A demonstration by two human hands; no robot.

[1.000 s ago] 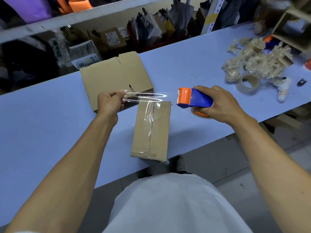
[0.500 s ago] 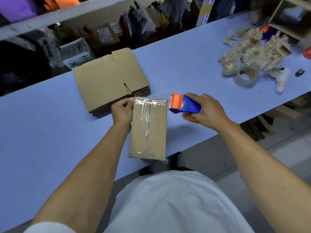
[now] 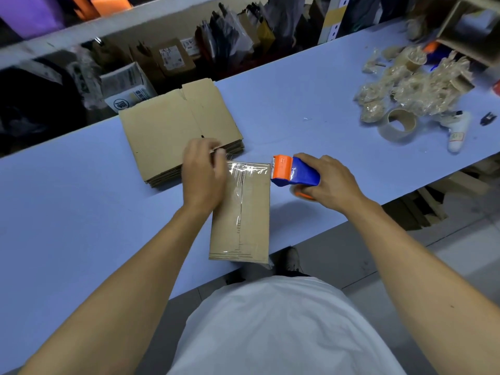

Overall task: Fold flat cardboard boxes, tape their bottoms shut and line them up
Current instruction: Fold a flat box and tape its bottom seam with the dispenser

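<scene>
Left grip now over box corner.

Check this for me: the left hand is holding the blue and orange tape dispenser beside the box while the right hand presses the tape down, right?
Swapped. In the head view the right hand holds the tape dispenser beside the box; the left hand presses the tape down.

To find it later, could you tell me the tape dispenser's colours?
Blue tape dispenser, orange front; head view.
</scene>
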